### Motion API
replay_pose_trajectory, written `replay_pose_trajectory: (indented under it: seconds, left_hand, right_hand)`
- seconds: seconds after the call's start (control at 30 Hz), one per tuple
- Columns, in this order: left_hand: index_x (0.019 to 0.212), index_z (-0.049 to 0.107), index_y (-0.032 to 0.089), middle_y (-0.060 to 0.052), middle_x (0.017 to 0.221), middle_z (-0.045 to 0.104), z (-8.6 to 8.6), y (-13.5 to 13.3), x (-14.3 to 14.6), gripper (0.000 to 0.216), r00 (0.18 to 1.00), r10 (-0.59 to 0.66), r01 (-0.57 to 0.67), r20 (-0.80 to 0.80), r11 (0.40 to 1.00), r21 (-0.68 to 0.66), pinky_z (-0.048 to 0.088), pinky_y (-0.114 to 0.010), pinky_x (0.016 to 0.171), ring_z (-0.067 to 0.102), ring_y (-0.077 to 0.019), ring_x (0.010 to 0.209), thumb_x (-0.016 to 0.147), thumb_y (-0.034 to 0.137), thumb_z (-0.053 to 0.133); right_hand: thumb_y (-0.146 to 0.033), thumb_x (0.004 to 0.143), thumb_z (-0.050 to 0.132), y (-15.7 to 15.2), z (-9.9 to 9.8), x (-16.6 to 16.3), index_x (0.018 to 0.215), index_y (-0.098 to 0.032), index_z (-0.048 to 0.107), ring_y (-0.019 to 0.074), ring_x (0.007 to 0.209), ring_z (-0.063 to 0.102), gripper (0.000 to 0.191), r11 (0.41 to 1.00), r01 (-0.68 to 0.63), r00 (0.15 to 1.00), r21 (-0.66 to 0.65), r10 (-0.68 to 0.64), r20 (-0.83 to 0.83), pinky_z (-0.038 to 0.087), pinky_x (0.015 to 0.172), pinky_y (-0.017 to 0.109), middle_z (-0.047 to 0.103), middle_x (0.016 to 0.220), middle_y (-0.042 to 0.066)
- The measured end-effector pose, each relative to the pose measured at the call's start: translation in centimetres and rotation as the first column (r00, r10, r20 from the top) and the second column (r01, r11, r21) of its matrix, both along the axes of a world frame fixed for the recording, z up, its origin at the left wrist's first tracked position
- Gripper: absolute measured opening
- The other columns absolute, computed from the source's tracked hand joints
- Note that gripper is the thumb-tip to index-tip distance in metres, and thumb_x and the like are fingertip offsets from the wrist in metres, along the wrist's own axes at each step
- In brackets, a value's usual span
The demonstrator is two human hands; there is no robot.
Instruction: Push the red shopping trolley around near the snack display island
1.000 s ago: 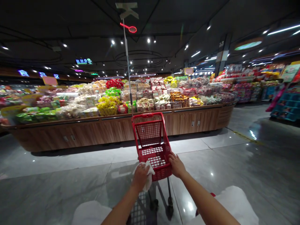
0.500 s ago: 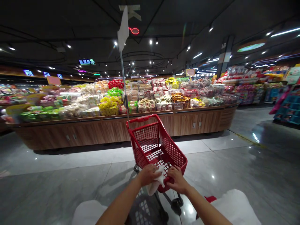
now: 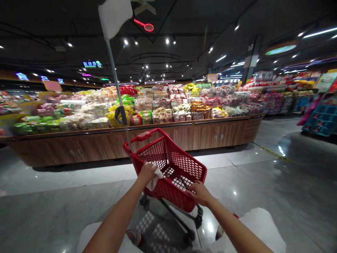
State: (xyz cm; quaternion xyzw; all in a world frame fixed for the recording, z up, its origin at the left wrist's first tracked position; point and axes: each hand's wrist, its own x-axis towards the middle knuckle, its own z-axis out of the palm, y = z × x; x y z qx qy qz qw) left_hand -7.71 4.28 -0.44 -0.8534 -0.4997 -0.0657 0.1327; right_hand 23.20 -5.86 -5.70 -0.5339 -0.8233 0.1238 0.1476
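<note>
A small red shopping cart [image 3: 181,168] stands in front of me, turned at an angle on the grey tiled floor. My left hand [image 3: 147,173] is closed on a white cloth [image 3: 155,177] and presses it against the cart's left rim. My right hand [image 3: 198,192] grips the cart's near right corner. A thin metal pole [image 3: 116,84] with a white flag [image 3: 113,14] rises from the cart's front left corner.
A long wooden display island [image 3: 131,138] piled with packaged snacks runs across behind the cart. More stocked shelves [image 3: 276,96] and a blue rack [image 3: 322,119] stand at the right. Glossy floor tiles [image 3: 263,182] spread all around.
The cart has swung round so its length points left. My left hand slid with the cloth from the near edge along to the left rim. My right hand stayed on the near corner.
</note>
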Motion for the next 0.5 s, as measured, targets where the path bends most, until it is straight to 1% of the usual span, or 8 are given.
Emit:
replay_pose_trajectory:
  seconds: [0.07, 0.13, 0.23, 0.3, 0.33, 0.4, 0.43, 0.5]
  left_hand:
    - [0.108, 0.064, 0.022, -0.01, 0.118, 0.063, -0.5, -1.2, 1.2, 0.03, 0.999, 0.048, -0.048, 0.021, 0.998, 0.038, 0.023, -0.056, 0.111, 0.055, -0.0297, 0.114, 0.078, 0.024, 0.069]
    - [0.112, 0.063, 0.02, -0.012, 0.12, 0.062, -0.9, -2.3, 2.6, 0.035, 0.997, 0.066, -0.068, 0.029, 0.997, 0.047, 0.022, -0.056, 0.112, 0.054, -0.0312, 0.116, 0.079, 0.03, 0.069]
    - [0.118, 0.06, 0.016, -0.015, 0.119, 0.061, -1.6, -3.6, 4.5, 0.048, 0.999, 0.04, -0.041, 0.024, 0.999, 0.022, 0.025, -0.053, 0.111, 0.053, -0.032, 0.116, 0.079, 0.044, 0.069]
    - [0.12, 0.058, 0.016, -0.016, 0.119, 0.061, -2.0, -4.3, 5.5, 0.054, 0.999, 0.012, -0.012, 0.034, 1.0, 0.012, 0.029, -0.05, 0.108, 0.052, -0.032, 0.116, 0.079, 0.05, 0.068]
    - [0.119, 0.058, 0.017, -0.015, 0.119, 0.061, -2.2, -4.5, 5.8, 0.053, 0.999, -0.005, 0.005, 0.038, 1.0, 0.011, 0.031, -0.049, 0.107, 0.053, -0.0315, 0.115, 0.08, 0.051, 0.067]
    - [0.117, 0.059, 0.02, -0.013, 0.117, 0.061, -2.1, -4.5, 5.8, 0.043, 0.998, -0.058, 0.058, 0.027, 0.998, 0.006, 0.036, -0.046, 0.102, 0.055, -0.0292, 0.111, 0.084, 0.047, 0.064]
    - [0.116, 0.059, 0.023, -0.011, 0.115, 0.062, -1.7, -4.4, 5.5, 0.036, 0.996, -0.091, 0.092, 0.011, 0.996, -0.004, 0.039, -0.044, 0.099, 0.056, -0.0273, 0.108, 0.086, 0.042, 0.062]
    - [0.116, 0.059, 0.025, -0.008, 0.107, 0.064, -0.3, -3.6, 3.9, 0.026, 0.989, -0.147, 0.146, -0.031, 0.989, -0.041, 0.043, -0.038, 0.091, 0.059, -0.0233, 0.101, 0.091, 0.032, 0.056]
  right_hand:
    - [-0.036, 0.097, 0.033, 0.0, 0.7, -2.6, 0.096, -0.02, 0.066, 0.0191, 0.09, 0.063, 0.037, 0.999, 0.043, 0.999, -0.024, -0.043, 0.007, 0.04, 0.081, 0.03, 0.071, 0.098, 0.007]
    - [-0.037, 0.098, 0.033, 0.0, 1.2, -5.4, 0.109, -0.021, 0.062, 0.0207, 0.091, 0.065, 0.035, 0.995, 0.095, 0.995, -0.024, -0.095, 0.009, 0.041, 0.074, 0.028, 0.07, 0.104, 0.008]
    - [-0.037, 0.099, 0.031, 0.4, 1.4, -8.0, 0.111, -0.022, 0.06, 0.0223, 0.089, 0.067, 0.035, 0.982, 0.191, 0.981, -0.001, -0.191, 0.039, 0.043, 0.072, 0.029, 0.072, 0.1, 0.009]
    - [-0.037, 0.101, 0.029, 0.7, 1.3, -8.4, 0.107, -0.021, 0.061, 0.0233, 0.087, 0.068, 0.037, 0.969, 0.246, 0.966, 0.02, -0.246, 0.08, 0.044, 0.071, 0.03, 0.072, 0.094, 0.011]
    - [-0.037, 0.101, 0.029, 0.8, 1.2, -8.3, 0.105, -0.021, 0.061, 0.0238, 0.086, 0.069, 0.036, 0.965, 0.258, 0.96, 0.034, -0.26, 0.1, 0.044, 0.07, 0.031, 0.072, 0.093, 0.011]
    - [-0.037, 0.1, 0.031, 0.9, 1.1, -7.5, 0.105, -0.021, 0.061, 0.024, 0.084, 0.069, 0.033, 0.965, 0.255, 0.957, 0.055, -0.26, 0.131, 0.044, 0.069, 0.03, 0.072, 0.092, 0.011]
    - [-0.036, 0.1, 0.032, 0.9, 1.1, -6.9, 0.104, -0.022, 0.061, 0.0238, 0.084, 0.069, 0.032, 0.968, 0.243, 0.958, 0.063, -0.249, 0.139, 0.044, 0.069, 0.03, 0.072, 0.092, 0.011]
    - [-0.036, 0.1, 0.034, 1.0, 1.4, -5.5, 0.104, -0.023, 0.061, 0.023, 0.084, 0.069, 0.03, 0.973, 0.221, 0.962, 0.07, -0.229, 0.147, 0.043, 0.069, 0.029, 0.073, 0.092, 0.009]
